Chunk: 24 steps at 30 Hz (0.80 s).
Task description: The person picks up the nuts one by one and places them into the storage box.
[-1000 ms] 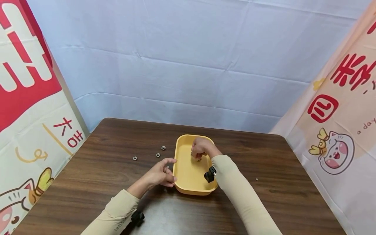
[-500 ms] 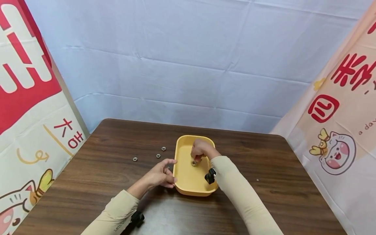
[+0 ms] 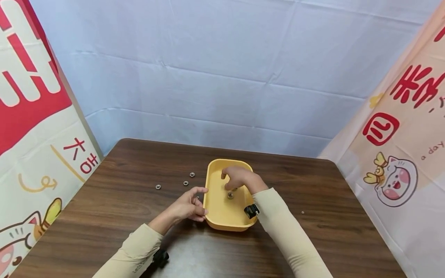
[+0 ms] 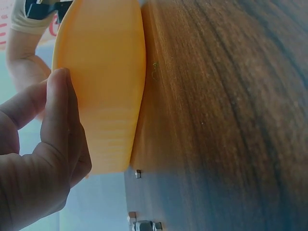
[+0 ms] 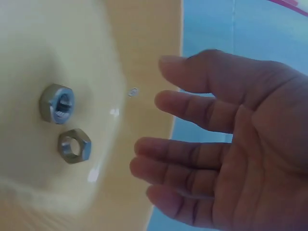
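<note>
A yellow tray (image 3: 222,216) stands on the table, and my left hand (image 3: 184,204) holds its left rim with thumb and fingertips. In the left wrist view, fingertips of that hand (image 4: 57,125) meet the rim from outside. My right hand (image 3: 240,177) hovers over the tray's far half, fingers spread and holding nothing. Two steel hex nuts lie on the tray floor in the right wrist view: a thicker nut (image 5: 57,104) and a thinner nut (image 5: 85,148). Beside them is a tiny shiny piece (image 5: 133,92), too blurred to name.
Left of the tray, several nuts lie on the dark wooden table (image 3: 104,216), including a far nut (image 3: 192,175), a middle nut (image 3: 185,183) and a left nut (image 3: 158,187). A tiny nut (image 3: 197,197) sits near the left fingers. Another tiny piece (image 3: 302,212) lies at right.
My right hand has let go of a nut on the tray floor; its fingers have opened and lifted. The left hand stays at the rim.
</note>
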{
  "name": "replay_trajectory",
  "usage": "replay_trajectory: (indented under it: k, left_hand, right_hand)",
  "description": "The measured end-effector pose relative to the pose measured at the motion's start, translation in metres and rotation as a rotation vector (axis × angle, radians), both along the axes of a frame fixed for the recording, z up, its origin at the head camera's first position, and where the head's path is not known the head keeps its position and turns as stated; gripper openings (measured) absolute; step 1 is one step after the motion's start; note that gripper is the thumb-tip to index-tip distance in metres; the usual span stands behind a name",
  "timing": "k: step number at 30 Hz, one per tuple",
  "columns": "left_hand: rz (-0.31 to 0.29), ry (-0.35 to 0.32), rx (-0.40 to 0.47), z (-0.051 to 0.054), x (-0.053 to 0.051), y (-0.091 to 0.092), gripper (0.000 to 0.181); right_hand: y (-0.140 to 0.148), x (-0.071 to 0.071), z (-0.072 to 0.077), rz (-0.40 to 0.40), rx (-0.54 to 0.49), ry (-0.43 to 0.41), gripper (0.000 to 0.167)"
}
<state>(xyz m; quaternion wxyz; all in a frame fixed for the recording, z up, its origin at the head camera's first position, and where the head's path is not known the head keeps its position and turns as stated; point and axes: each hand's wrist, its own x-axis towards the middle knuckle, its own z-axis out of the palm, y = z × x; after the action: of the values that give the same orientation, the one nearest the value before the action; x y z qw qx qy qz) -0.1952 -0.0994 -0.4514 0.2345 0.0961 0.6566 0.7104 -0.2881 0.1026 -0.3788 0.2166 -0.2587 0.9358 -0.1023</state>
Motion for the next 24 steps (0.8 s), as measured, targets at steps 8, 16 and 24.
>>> replay_trajectory:
  k: [8,16,24]
  left_hand:
    - [-0.005,-0.011,0.004,-0.001,0.000,-0.001,0.071]
    - [-0.011,-0.004,-0.006,-0.001,0.000,-0.002,0.070]
    - [-0.021,-0.002,-0.009,0.000,0.001,-0.002,0.066]
  right_hand:
    - [0.003,0.004,0.004,-0.021,0.025,0.008,0.039]
    - [0.007,0.010,0.004,-0.019,0.018,0.029,0.039]
    - [0.022,0.025,0.013,-0.022,-0.026,0.068,0.040]
